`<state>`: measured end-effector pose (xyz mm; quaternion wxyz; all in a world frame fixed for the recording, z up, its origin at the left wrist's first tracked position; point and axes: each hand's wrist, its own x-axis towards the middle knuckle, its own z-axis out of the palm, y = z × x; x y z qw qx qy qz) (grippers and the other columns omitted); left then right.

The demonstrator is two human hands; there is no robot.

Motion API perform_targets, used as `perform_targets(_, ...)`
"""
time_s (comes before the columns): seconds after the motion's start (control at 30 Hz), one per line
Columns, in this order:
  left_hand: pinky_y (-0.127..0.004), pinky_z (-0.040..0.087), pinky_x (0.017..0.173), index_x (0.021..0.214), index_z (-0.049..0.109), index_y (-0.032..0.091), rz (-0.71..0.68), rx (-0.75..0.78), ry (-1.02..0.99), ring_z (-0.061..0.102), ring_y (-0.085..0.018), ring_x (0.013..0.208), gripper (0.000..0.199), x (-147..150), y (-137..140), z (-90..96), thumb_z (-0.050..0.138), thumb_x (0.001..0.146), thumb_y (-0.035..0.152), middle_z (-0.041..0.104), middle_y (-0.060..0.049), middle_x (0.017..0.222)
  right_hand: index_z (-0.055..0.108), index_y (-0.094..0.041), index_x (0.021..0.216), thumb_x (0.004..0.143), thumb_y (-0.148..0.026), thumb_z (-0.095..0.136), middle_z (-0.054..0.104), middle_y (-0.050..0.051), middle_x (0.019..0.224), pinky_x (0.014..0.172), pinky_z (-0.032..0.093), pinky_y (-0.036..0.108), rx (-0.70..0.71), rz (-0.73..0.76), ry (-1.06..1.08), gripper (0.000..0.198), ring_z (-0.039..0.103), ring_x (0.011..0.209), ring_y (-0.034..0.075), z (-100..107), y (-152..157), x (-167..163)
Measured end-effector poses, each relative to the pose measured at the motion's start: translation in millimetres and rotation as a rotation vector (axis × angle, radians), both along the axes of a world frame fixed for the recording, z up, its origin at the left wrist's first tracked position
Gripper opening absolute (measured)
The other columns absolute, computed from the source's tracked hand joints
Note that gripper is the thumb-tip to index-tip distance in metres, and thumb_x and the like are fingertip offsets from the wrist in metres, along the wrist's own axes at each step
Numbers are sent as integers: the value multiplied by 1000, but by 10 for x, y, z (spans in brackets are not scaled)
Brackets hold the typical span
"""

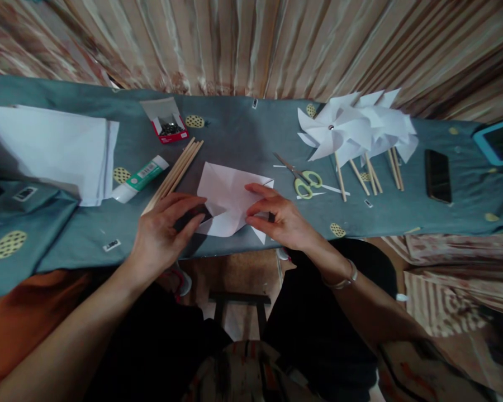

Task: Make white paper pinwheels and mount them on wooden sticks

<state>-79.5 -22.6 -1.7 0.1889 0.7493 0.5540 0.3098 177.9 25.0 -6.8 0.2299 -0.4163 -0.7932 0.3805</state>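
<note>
White paper (pixel 226 184) is lying partly curled.
Left hand (pixel 161 226), thumb and finger parted, is bordering its left edge; right hand (pixel 283 219) is touching it, grip unclear; uneven pulling is risking a tear.

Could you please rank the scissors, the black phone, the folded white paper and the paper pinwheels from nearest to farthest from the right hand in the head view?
1. Folded white paper: at the fingertips of the right hand.
2. Scissors: just beyond the hand, slightly right.
3. Paper pinwheels: farther right, toward the curtain.
4. Black phone: right of the pinwheels.
</note>
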Motion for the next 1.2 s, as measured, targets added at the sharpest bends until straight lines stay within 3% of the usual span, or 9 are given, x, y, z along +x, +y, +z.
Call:
perform_targets(0.1, -35, 57, 87, 127, 58, 20, -23, 156, 110, 66, -20, 99, 33, 22, -68, 60, 58, 94, 21, 66, -7, 110, 74, -22, 82, 83, -21, 70, 57, 9, 143, 112, 41, 47, 31, -39, -38, 4, 53, 133, 26, -4, -8, -41)
perform_targets(0.2, -33, 56, 83, 128, 55, 20, -195, 321, 185, 63, -19, 98, 37, 107, -183, 76, 57, 92, 11, 65, -8, 112, 73, -20, 80, 81, -20, 69, 57, 11, 142, 110, 43, 47, 44, -72, -65, 4, 54, 131, 27, -3, -26, -83)
perform_targets(0.33, -38, 56, 86, 126, 55, 16, -393, 261, 201, 61, -23, 105, 31, 259, -318, -23, 44, 98, 12, 66, -12, 118, 72, -21, 77, 79, -16, 69, 58, 8, 141, 110, 43, 48, 68, -126, -98, 7, 53, 132, 27, 1, -55, -143)
perform_targets(0.53, -44, 54, 96, 131, 55, 10, -402, 148, 273, 54, -28, 119, 37, 334, -356, -107, 43, 96, 11, 60, -17, 137, 70, -20, 73, 79, -12, 67, 61, 9, 138, 110, 43, 48, 109, -155, -126, 10, 53, 132, 26, 14, -84, -205)
perform_targets(0.7, -44, 55, 98, 127, 57, 5, -421, 136, 292, 56, -28, 120, 35, 338, -349, -96, 40, 97, 8, 59, -20, 135, 69, -20, 72, 79, -11, 65, 62, 10, 136, 109, 44, 47, 137, -171, -145, 11, 53, 131, 26, 10, -93, -225)
perform_targets(0.9, -45, 54, 101, 132, 53, 9, -421, 109, 235, 56, -27, 125, 36, 327, -357, -133, 42, 97, 9, 59, -19, 136, 67, -20, 73, 78, -12, 67, 62, 11, 135, 108, 44, 48, 159, -178, -141, 9, 55, 129, 26, -4, -97, -241)
perform_targets(1.2, -45, 53, 103, 133, 52, 6, -435, 82, 212, 52, -28, 128, 39, 333, -342, -144, 45, 95, 7, 58, -21, 135, 66, -20, 71, 78, -13, 67, 62, 10, 135, 109, 44, 48, 141, -204, -136, 11, 55, 128, 26, -23, -98, -259)
